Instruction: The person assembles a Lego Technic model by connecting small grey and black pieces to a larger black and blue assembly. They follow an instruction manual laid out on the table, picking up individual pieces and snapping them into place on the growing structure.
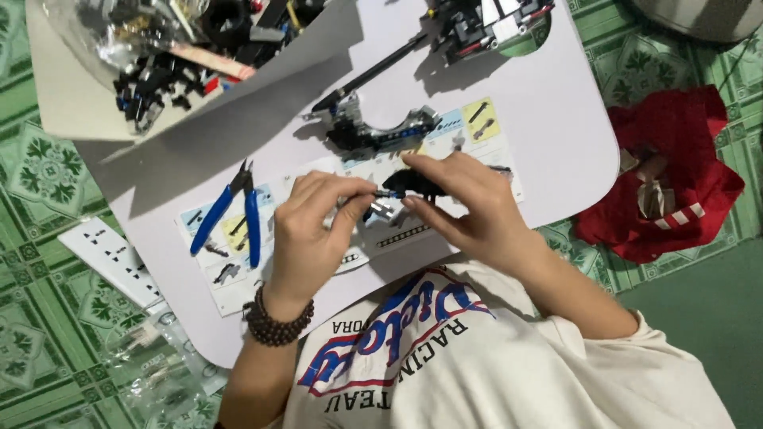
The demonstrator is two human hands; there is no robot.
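Over the white table [548, 135], my left hand [314, 230], with a dark bead bracelet at the wrist, pinches a small blue pin [388, 193] at its fingertips. My right hand [469, 202] holds a small black brick assembly [417, 184], and the pin meets its left end. An open instruction booklet [238, 238] lies under both hands. Just beyond them a curved black and grey sub-assembly [373, 131] with a long black rod rests on the table.
Blue-handled cutters [234, 213] lie on the booklet to the left. A cardboard tray [71, 95] of loose dark parts and a clear bag sits at the top left. A larger built model [485, 24] is at the top. Red cloth [683, 183] lies right; a white power strip [115, 258] left.
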